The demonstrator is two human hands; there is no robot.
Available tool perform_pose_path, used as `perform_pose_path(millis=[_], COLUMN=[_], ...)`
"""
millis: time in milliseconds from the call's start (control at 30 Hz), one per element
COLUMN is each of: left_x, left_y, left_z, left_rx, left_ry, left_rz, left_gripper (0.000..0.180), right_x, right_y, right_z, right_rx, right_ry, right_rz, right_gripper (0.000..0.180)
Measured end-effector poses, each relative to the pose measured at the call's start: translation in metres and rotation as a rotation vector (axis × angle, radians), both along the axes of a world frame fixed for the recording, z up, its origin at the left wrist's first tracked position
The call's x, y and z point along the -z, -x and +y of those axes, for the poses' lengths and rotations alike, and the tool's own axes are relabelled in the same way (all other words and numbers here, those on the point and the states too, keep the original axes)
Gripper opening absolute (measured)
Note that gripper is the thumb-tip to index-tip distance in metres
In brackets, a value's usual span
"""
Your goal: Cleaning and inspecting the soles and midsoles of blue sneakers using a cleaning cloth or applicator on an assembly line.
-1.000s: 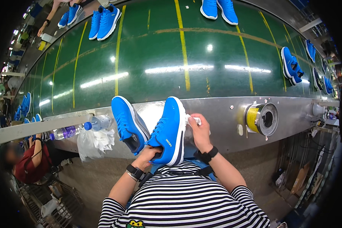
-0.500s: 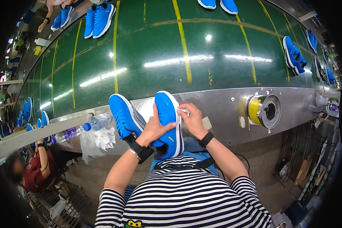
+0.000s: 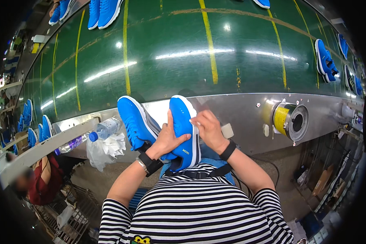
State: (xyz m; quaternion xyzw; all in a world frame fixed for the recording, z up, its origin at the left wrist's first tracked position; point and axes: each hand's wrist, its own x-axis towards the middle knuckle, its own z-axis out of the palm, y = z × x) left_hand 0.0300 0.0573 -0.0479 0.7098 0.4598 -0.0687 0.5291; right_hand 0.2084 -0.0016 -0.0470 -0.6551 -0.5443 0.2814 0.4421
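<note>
Blue shoe: L hand clasped across, R hand curled @ sole.

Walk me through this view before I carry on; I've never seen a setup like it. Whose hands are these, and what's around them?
There's no machine arm here: these are a person's bare hands. The view comes from the left of two fisheye cameras worn on the head, looking down, so straight edges bend.

The left hand lies across a blue shoe, holding it. The right hand works at the shoe's right side, near the white sole; whether its fingers pinch anything is too small to tell. A second blue shoe is just to the left.

On the metal ledge is a round can with a yellow label, toward the right. Beyond runs a green surface with yellow lines, carrying more blue shoes.
</note>
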Motion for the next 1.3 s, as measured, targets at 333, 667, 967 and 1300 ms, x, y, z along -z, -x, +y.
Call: perform_pose_path(millis=[333, 667, 967, 1300], left_x=[-0.015, -0.011, 0.002, 0.005], left_y=[-0.002, 0.004, 0.006, 0.006], left_z=[0.007, 0.007, 0.007, 0.006], left_rx=[0.032, 0.036, 0.024, 0.005], left_ry=[0.060, 0.036, 0.034, 0.033], left_rz=[0.071, 0.016, -0.095, -0.126], left_gripper=[0.109, 0.112, 0.110, 0.110], right_x=[-0.002, 0.003, 0.011, -0.003], right_y=[0.008, 0.017, 0.004, 0.004], right_z=[-0.004, -0.012, 0.035, 0.002], right_rx=[0.047, 0.073, 0.244, 0.157], right_ry=[0.028, 0.037, 0.122, 0.081], right_rz=[0.031, 0.041, 0.251, 0.211], right_gripper=[0.008, 0.008, 0.007, 0.011])
